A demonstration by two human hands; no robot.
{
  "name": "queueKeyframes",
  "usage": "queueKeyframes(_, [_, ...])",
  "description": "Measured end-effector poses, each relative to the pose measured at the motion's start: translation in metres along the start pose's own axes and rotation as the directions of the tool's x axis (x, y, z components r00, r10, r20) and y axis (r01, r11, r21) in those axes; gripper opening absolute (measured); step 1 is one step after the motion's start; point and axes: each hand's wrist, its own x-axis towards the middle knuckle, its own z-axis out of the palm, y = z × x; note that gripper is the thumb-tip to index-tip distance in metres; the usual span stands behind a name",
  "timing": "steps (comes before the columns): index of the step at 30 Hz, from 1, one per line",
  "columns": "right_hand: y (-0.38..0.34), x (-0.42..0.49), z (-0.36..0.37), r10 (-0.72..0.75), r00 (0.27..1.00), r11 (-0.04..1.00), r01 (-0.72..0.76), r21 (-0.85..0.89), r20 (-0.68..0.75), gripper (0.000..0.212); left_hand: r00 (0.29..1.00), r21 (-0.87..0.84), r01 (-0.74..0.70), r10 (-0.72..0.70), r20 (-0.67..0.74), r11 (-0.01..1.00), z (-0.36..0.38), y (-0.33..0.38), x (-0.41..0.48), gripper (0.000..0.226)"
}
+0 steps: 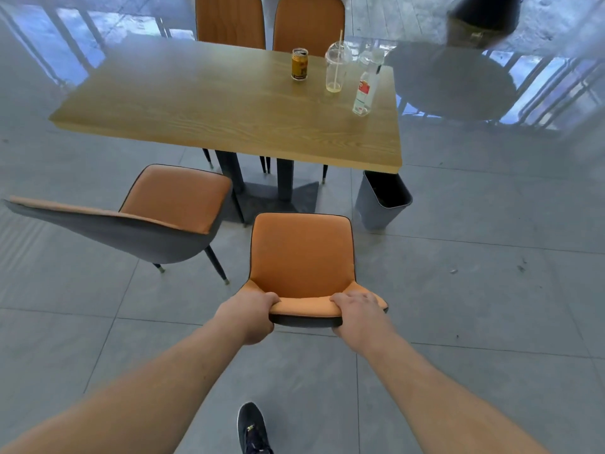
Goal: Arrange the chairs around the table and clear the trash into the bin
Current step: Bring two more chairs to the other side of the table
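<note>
My shoe (pixel 252 427) nearest. My left hand (pixel 252 317) and right hand (pixel 358 314) clamp near chair (pixel 301 257) backrest, short of table (pixel 229 106); can (pixel 299 64), cup (pixel 335 68), bottle (pixel 366 85) far right, bin (pixel 381 201) beside.

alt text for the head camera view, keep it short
Both hands, left hand and right hand, grip the backrest of an orange chair facing a wooden table holding a can, plastic cup and bottle; a grey bin stands beside it.
</note>
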Motion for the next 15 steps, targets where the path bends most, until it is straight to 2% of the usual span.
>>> queueKeyframes(6, [-0.045, 0.059, -0.025, -0.002, 0.999, 1.000, 0.002, 0.000, -0.048, 0.038, 0.999, 0.018, 0.001, 0.000, -0.036, 1.000, -0.058, -0.045, 0.040, 0.036])
queueKeyframes(15, [-0.055, 0.146, -0.060, -0.024, 0.995, 1.000, 0.023, -0.006, -0.097, 0.034, 0.994, -0.002, 0.017, -0.017, -0.105, 1.000, -0.110, -0.066, 0.108, 0.050])
